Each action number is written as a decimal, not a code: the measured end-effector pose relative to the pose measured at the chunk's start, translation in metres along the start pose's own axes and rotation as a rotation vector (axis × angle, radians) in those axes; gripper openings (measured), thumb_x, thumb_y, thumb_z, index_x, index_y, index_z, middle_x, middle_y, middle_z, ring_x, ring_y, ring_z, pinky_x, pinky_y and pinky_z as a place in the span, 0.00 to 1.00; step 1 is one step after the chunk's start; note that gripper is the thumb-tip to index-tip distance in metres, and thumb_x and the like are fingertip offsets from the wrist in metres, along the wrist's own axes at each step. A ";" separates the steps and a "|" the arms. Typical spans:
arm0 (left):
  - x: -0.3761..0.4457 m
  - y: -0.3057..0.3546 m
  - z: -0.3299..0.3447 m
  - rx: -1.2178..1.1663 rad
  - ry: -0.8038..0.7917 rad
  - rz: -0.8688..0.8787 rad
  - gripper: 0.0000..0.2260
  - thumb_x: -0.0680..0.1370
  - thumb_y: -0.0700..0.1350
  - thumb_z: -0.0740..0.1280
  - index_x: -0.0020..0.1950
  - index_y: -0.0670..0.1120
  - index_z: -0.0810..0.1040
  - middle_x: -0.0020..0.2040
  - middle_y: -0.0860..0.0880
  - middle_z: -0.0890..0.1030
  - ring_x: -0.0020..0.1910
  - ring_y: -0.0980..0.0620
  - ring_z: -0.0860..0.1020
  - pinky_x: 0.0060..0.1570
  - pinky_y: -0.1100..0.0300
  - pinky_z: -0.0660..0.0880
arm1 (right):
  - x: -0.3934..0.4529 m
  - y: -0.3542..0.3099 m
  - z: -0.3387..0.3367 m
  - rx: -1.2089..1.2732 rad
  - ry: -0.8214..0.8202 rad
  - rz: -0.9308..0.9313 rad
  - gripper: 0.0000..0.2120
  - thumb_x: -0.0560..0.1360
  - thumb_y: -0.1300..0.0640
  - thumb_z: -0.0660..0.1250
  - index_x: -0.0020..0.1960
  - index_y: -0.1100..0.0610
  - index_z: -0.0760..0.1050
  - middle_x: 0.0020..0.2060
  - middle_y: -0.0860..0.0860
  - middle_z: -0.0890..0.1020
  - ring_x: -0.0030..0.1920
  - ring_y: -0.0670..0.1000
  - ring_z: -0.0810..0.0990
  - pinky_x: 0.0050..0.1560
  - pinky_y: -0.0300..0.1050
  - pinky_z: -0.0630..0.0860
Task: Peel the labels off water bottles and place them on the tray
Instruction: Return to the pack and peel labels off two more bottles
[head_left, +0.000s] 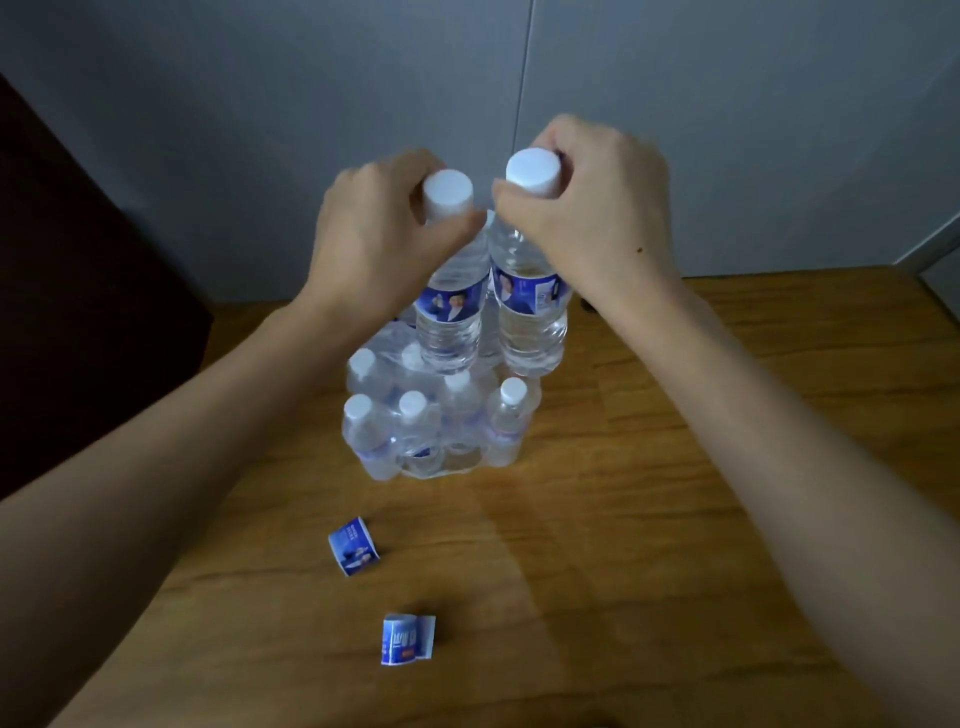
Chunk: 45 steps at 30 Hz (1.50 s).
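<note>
Wooden table (675, 467); each hand (374, 244) (597, 208) grips labelled bottle (452, 312) (530, 306).

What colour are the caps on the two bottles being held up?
White, both caps, seen clearly in the head view.
</note>
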<state>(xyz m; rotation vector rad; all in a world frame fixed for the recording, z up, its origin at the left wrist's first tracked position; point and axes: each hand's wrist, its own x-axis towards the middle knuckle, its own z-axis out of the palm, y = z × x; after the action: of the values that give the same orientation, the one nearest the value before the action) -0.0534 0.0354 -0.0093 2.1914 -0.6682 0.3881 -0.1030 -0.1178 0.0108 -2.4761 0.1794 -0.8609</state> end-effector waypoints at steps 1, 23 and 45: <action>-0.007 0.005 -0.004 -0.013 -0.011 0.002 0.11 0.72 0.52 0.69 0.37 0.48 0.71 0.28 0.56 0.68 0.30 0.54 0.65 0.32 0.60 0.59 | -0.006 -0.002 -0.005 0.010 -0.004 -0.002 0.11 0.66 0.49 0.69 0.40 0.58 0.77 0.34 0.52 0.82 0.36 0.55 0.77 0.35 0.49 0.68; -0.210 -0.077 0.088 0.051 -0.340 -0.068 0.09 0.73 0.51 0.71 0.47 0.47 0.78 0.32 0.51 0.76 0.30 0.52 0.73 0.28 0.55 0.71 | -0.210 0.094 0.071 0.070 -0.346 -0.013 0.12 0.67 0.52 0.76 0.40 0.57 0.75 0.30 0.48 0.78 0.29 0.51 0.74 0.27 0.45 0.71; -0.256 -0.138 0.139 -0.162 -0.448 -0.212 0.33 0.69 0.52 0.74 0.68 0.61 0.59 0.64 0.52 0.76 0.59 0.59 0.72 0.50 0.62 0.70 | -0.268 0.104 0.093 0.020 -0.232 0.120 0.27 0.67 0.38 0.68 0.59 0.54 0.75 0.35 0.39 0.74 0.29 0.35 0.68 0.31 0.22 0.63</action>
<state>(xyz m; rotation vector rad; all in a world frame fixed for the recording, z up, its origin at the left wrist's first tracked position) -0.1737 0.0890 -0.3033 2.1788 -0.6653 -0.2679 -0.2542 -0.0926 -0.2500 -2.4943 0.2331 -0.5183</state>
